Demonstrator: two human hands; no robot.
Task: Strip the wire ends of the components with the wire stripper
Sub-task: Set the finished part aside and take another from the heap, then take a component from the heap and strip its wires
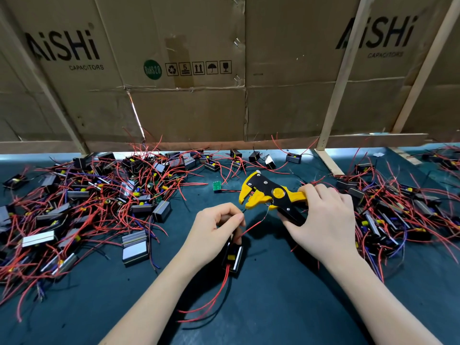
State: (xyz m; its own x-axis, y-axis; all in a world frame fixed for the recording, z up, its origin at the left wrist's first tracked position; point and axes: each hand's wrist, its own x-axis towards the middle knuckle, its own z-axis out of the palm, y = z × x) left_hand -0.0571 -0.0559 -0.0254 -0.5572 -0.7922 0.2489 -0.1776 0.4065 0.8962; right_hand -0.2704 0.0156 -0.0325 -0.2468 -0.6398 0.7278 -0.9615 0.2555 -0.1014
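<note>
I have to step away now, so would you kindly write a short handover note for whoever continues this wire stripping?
Left hand: holds a black component and pinches one of its wires near the tip.
Right hand: grips the handles of the yellow wire stripper, head pointing left, just above the left hand.
A red wire from the held component rises toward the stripper; its tip looks bare.
Large component pile on the left, a second pile on the right; which pile is finished cannot be told.
Left: strip the held component's remaining ends, then continue through the pile.
</note>
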